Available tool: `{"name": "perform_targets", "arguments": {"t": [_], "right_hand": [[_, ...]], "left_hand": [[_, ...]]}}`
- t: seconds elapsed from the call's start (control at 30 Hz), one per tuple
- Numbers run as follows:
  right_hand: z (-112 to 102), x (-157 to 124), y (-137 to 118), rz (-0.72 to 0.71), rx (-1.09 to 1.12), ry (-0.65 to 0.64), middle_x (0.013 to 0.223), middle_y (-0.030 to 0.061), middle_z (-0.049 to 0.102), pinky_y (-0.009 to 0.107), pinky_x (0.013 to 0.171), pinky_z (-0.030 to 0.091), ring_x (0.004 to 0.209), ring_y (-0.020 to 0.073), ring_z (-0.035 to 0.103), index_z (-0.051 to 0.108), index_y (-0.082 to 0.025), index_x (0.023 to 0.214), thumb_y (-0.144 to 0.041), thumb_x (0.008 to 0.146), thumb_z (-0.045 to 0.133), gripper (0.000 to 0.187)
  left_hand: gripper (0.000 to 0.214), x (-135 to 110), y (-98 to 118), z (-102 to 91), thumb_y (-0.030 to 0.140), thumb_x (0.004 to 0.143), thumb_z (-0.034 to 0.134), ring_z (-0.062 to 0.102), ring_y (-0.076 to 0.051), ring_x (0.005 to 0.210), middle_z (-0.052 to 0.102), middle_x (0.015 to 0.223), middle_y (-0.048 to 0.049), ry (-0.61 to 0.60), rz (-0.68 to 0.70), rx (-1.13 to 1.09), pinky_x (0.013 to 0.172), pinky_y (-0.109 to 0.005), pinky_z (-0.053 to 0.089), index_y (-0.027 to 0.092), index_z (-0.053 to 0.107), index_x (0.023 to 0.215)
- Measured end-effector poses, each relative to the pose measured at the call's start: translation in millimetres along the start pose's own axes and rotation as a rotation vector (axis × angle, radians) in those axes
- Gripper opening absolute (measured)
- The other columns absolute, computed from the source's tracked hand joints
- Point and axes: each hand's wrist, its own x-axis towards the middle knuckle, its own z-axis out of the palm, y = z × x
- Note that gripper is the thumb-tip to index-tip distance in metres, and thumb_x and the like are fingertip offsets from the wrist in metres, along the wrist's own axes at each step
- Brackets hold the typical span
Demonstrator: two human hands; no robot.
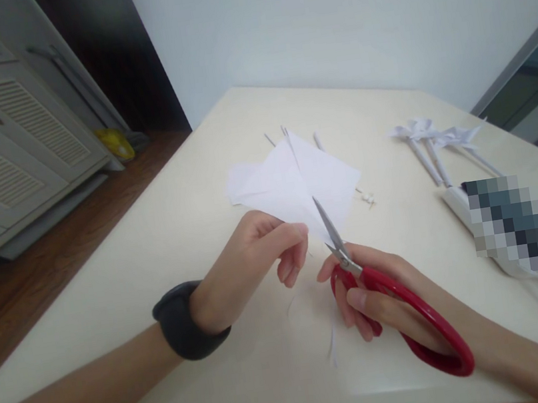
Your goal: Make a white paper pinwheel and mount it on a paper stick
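Note:
My left hand [271, 248], with a dark band [188, 321] on the wrist, is closed with thumb and fingertips pinched at the lower edge of a white square sheet of paper [326, 162]. A slit or crease line runs inward from the sheet's far corner. My right hand [377, 286] grips red-handled scissors [427, 312], fingers through the loops. Their blades are apart and point away from me, one overlapping the sheet's near corner in view. Thin paper strips [332, 347] lie on the table below the hands.
More paper [240, 182] lies under the sheet on the pale table [177, 229]. Small scraps [368, 198] are to its right. Paper pinwheels on rolled sticks [426, 151] rest at the right, beside a pixelated object [521, 231] with a white cord. A wall stands behind.

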Motion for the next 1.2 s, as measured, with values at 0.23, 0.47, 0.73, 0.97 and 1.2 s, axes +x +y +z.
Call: {"name": "perform_targets", "arguments": {"t": [0.23, 0.47, 0.73, 0.97, 1.2], "right_hand": [[0.4, 0.0, 0.8, -0.001, -0.010, 0.009, 0.071, -0.0025, 0.054, 0.022, 0.053, 0.040, 0.055, 0.0078, 0.048, 0.049, -0.023, 0.101, -0.009, 0.084, 0.042, 0.024], [0.2, -0.7, -1.0, 0.008, -0.033, 0.010, 0.071, -0.0023, 0.055, 0.022, 0.053, 0.040, 0.055, 0.0079, 0.048, 0.049, -0.024, 0.101, -0.007, 0.083, 0.041, 0.025], [-2.1, 0.2, -0.3, 0.008, 0.003, -0.026, 0.075, 0.0003, 0.056, 0.025, 0.055, 0.040, 0.058, 0.0103, 0.048, 0.047, -0.023, 0.103, -0.015, 0.085, 0.039, 0.021], [-2.7, -0.5, -6.5, -0.012, 0.024, -0.085, 0.076, 0.0012, 0.056, 0.028, 0.061, 0.040, 0.059, 0.0113, 0.049, 0.045, -0.022, 0.101, -0.018, 0.083, 0.041, 0.019], [-3.6, -0.5, -5.4, -0.021, 0.028, -0.091, 0.077, 0.0018, 0.056, 0.028, 0.060, 0.041, 0.059, 0.0112, 0.048, 0.046, -0.021, 0.102, -0.022, 0.085, 0.041, 0.018]], "left_hand": [[0.041, 1.2, -0.5, 1.4, 0.027, 0.086, 0.042, 0.045, -0.007, 0.043, 0.048, 0.041, 0.0028, 0.034, 0.045, -0.054, 0.048, -0.021, 0.034, 0.015, 0.054, 0.049], [0.039, 0.5, 0.6, 0.5, 0.019, 0.084, 0.042, 0.046, -0.007, 0.044, 0.049, 0.042, 0.0024, 0.062, 0.005, -0.010, 0.049, -0.022, 0.035, 0.015, 0.053, 0.046], [0.032, -4.5, -6.0, 2.6, 0.017, 0.081, 0.043, 0.046, -0.008, 0.049, 0.046, 0.047, 0.0046, 0.074, -0.011, 0.072, 0.052, -0.020, 0.037, 0.016, 0.048, 0.050], [0.038, -5.4, -7.8, 0.3, 0.019, 0.083, 0.039, 0.041, -0.007, 0.049, 0.043, 0.046, 0.0042, 0.028, 0.027, 0.095, 0.052, -0.021, 0.034, 0.015, 0.040, 0.045], [0.038, -5.3, -6.7, 0.3, 0.019, 0.083, 0.039, 0.041, -0.008, 0.049, 0.044, 0.046, 0.0033, 0.020, 0.005, 0.083, 0.052, -0.022, 0.033, 0.015, 0.041, 0.045]]}}
